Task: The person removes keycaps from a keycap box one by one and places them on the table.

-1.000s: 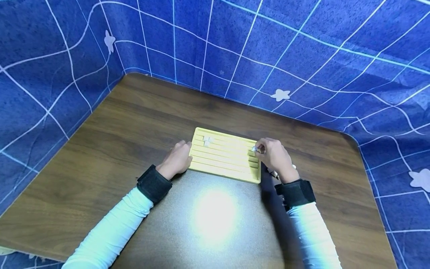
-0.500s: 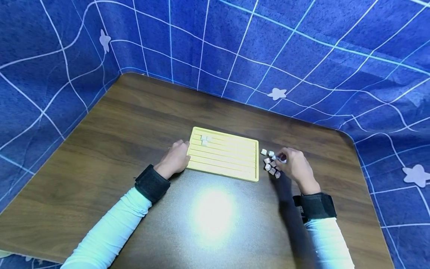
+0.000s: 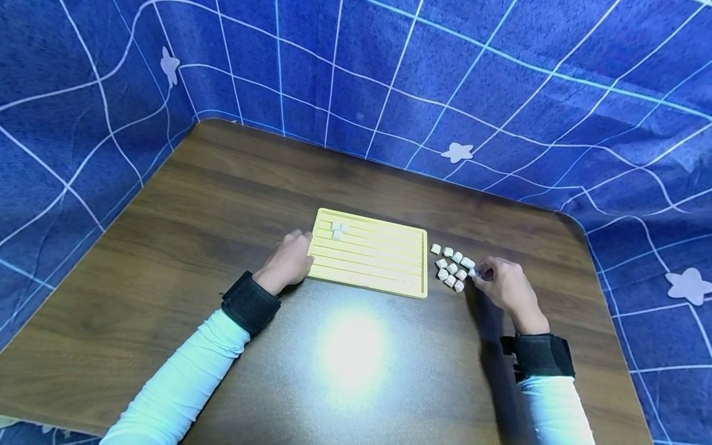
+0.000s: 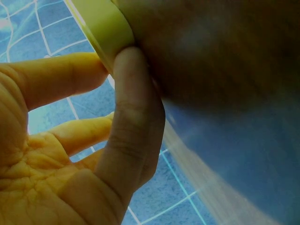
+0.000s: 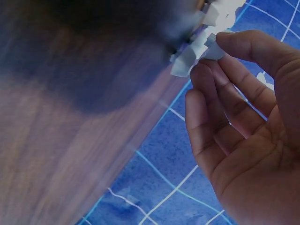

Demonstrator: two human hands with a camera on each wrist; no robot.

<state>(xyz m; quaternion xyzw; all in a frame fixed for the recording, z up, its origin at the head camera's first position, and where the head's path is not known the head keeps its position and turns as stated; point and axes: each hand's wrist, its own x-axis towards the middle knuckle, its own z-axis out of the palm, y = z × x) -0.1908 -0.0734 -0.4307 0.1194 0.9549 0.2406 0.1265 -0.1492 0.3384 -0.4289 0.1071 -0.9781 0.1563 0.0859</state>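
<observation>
In the head view, a yellow ridged tray point(image 3: 367, 256) lies on the table, with several white keycaps point(image 3: 337, 230) in its upper left rows. My left hand point(image 3: 286, 259) holds the tray's left edge; in the left wrist view, thumb and a finger meet the tray's edge point(image 4: 105, 28). Right of the tray, loose keycaps point(image 3: 452, 269) lie in a cluster. My right hand point(image 3: 506, 284) is at the cluster's right side. In the right wrist view it pinches one keycap point(image 5: 214, 49) between thumb and fingertips, close beside other keycaps point(image 5: 185, 61).
The brown wooden table point(image 3: 267, 179) extends on all sides of the tray. A blue cloth point(image 3: 345, 74) with white lines and stars hangs behind it. Bright glare point(image 3: 353, 346) falls on the table in front.
My right hand has moved from the tray's right edge rightward to the far side of the loose keycaps, which now show fully. The left hand stays on the tray.
</observation>
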